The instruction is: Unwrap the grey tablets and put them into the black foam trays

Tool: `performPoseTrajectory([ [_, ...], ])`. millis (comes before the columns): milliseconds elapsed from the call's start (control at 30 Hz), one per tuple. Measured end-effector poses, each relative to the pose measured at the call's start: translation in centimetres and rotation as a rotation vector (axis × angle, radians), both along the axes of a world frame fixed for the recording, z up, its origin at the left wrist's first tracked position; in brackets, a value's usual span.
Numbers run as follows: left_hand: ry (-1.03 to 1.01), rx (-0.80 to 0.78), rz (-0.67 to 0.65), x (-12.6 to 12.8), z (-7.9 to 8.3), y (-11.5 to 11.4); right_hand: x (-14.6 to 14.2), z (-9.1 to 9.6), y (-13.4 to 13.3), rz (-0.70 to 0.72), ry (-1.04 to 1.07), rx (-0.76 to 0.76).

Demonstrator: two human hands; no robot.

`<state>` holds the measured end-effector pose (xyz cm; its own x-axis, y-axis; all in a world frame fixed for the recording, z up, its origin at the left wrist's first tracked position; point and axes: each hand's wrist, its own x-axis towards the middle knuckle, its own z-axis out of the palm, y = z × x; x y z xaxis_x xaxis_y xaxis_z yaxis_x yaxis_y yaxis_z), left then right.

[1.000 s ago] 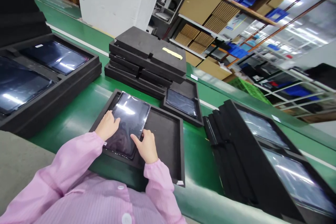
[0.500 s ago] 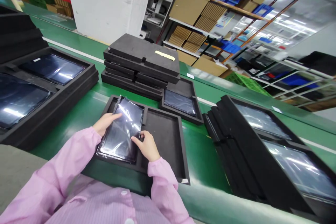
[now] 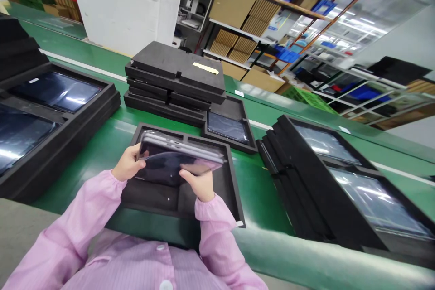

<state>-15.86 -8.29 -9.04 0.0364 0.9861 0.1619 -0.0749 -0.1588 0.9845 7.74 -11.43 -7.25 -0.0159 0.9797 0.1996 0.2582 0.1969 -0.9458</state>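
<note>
Both my hands hold dark, glossy tablet screens [image 3: 163, 166] in clear film, tilted up on edge. Light bands along their upper edge look like at least two stacked together; motion blurs the right end. My left hand [image 3: 128, 164] grips the left end, thumb on the front face. My right hand [image 3: 202, 186] is closed on the lower right part, thumb in front and the other fingers mostly hidden behind. Right beneath the screens lies a black foam tray [image 3: 234, 190] with two compartments; the screens cover part of it.
Behind the tray stands a stack of black foam trays [image 3: 159, 61] with yellow tape on top. Another tray [image 3: 252, 142] holding a screen juts out beside it. Loaded trays stand at left [image 3: 113, 99] and tilted at right [image 3: 306, 181], all on a green conveyor belt [image 3: 265, 199].
The screens have come up from the tray's left compartment and turned from upright to sideways, facing me. My right hand has moved slightly right with them. The camera view has shifted a little.
</note>
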Motion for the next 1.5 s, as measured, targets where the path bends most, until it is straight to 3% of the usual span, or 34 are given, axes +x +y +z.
performPoseTrajectory([
  [100, -0.032, 0.072, 0.187, 0.8, 0.1, -0.9, -0.6, 1.5, -0.8, -0.016, 0.042, 0.141],
  [233, -0.096, 0.144, 0.571, 3.6, 1.8, -3.2, -1.9, 2.9, -1.6, -0.005, 0.06, 0.535],
  [333, -0.126, 0.271, 0.667, 5.7, 3.4, -2.6, -3.5, 2.9, -2.6, -0.056, 0.051, 0.686],
  [400, -0.211, 0.41, 0.576, 6.4, 4.5, -0.6, -4.7, 2.5, -3.3, -0.107, 0.072, 0.751],
  [467, -0.293, 0.51, 0.363, 6.8, 5.5, 1.8, -5.5, 2.1, -3.8, -0.109, 0.072, 0.774],
  [533, -0.281, 0.519, 0.145, 7.1, 6.3, 3.8, -5.6, 1.8, -4.1, -0.044, 0.019, 0.711],
  [600, -0.248, 0.473, 0.03, 7.5, 6.8, 5.1, -5.1, 1.8, -4.3, 0.041, -0.046, 0.586],
  [767, -0.226, 0.418, 0.006, 8.3, 6.6, 6.0, -3.2, 2.9, -5.0, 0.129, -0.041, 0.369],
  [967, -0.243, 0.37, -0.004, 8.5, 6.5, 6.3, -2.8, 3.9, -5.7, 0.198, 0.08, 0.267],
  [1267, -0.224, 0.329, -0.008, 8.9, 7.6, 6.2, -2.5, 4.0, -5.8, 0.184, 0.125, 0.219],
  [1500, -0.235, 0.326, -0.034, 9.0, 7.3, 6.6, -2.7, 4.2, -5.8, 0.178, 0.134, 0.219],
])
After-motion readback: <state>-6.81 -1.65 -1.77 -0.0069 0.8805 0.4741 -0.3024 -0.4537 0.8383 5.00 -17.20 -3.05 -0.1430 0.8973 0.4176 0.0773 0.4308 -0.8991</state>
